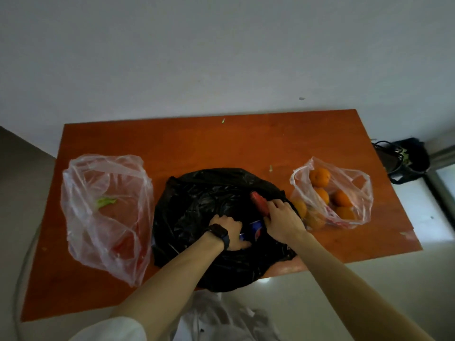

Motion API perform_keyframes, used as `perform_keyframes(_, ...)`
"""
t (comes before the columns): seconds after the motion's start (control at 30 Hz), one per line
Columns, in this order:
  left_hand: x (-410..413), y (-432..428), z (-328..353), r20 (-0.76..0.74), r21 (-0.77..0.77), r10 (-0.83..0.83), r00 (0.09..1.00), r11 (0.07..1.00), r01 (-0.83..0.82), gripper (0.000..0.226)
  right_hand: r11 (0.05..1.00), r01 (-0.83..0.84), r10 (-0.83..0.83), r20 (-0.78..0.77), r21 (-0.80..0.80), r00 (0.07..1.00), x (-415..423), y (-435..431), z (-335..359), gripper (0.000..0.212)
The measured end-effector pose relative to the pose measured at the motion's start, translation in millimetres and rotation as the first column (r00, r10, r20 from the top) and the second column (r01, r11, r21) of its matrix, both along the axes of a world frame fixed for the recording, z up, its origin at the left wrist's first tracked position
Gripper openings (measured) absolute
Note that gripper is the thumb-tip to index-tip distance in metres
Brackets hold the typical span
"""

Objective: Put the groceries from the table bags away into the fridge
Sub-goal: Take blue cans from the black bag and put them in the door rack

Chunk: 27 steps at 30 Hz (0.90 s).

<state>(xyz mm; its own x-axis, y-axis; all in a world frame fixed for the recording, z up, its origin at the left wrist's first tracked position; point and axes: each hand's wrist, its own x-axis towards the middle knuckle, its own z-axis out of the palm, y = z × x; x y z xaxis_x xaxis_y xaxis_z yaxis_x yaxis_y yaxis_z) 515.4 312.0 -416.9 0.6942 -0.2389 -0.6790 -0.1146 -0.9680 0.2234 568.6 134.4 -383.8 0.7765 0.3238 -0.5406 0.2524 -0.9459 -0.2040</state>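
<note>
Now the right hand grips a red packet (pointing away, slightly left), the left hand a blue can.

**No lettering legible; one emblem, one blur of red print**

The blue package inside the black bag, held by the left hand, shows a round emblem in red, white and blue. No letters around it can be made out.

The red package under the fingers of the right hand shows only plain colour, and any print on it is too blurred to tell.

The clear bag of oranges at the right of the worktop carries red print along its lower edge, smeared and unreadable.

The wristband on the left wrist has a dark face.
</note>
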Motion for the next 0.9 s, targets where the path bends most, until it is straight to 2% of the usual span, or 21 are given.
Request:
perform_keyframes(0.17,6,-5,-11,-0.139,-0.038,0.071,0.988,0.996,-0.077,0.076,0.998,0.049,-0.05,-0.053,-0.027,0.997,-1,-20,-3,0.063)
perform_keyframes(0.23,10,-5,-9,-0.176,-0.04,0.076,0.981,0.996,-0.085,0.073,0.996,0.068,-0.071,-0.061,-0.05,0.996,-3,-22,-3,0.061)
perform_keyframes(0.37,15,-2,-8,-0.238,-0.075,0.144,0.96,0.983,-0.166,0.073,0.986,0.144,-0.13,0.151,-0.084,0.98,-15,-17,-2,0.046)
perform_keyframes(0.47,15,1,-3,-0.268,-0.115,0.193,0.944,0.966,-0.23,0.085,0.985,0.068,-0.045,0.144,-0.157,0.989,-24,-9,-2,0.059)
perform_keyframes(0.53,15,3,2,-0.27,-0.132,0.191,0.944,0.964,-0.233,0.076,0.98,0.03,-0.012,0.091,-0.197,0.996,-28,-5,-3,0.068)
perform_keyframes(0.6,16,6,9,-0.244,-0.148,0.199,0.949,0.96,-0.239,0.058,0.976,0.037,-0.023,0.067,-0.216,0.998,-31,-3,-5,0.074)
perform_keyframes(0.63,17,8,14,-0.222,-0.158,0.195,0.955,0.96,-0.233,0.056,0.974,0.05,-0.037,0.061,-0.221,0.997,-32,-2,-6,0.076)
perform_keyframes(0.77,19,13,36,-0.019,-0.091,0.098,0.995,0.991,-0.099,0.062,0.972,0.086,-0.084,0.02,-0.219,0.996,-32,4,-8,0.073)
perform_keyframes(0.9,21,19,52,0.187,-0.021,0.034,0.982,0.999,-0.031,0.079,0.958,0.063,-0.07,-0.013,-0.281,0.997,-32,14,-9,0.092)
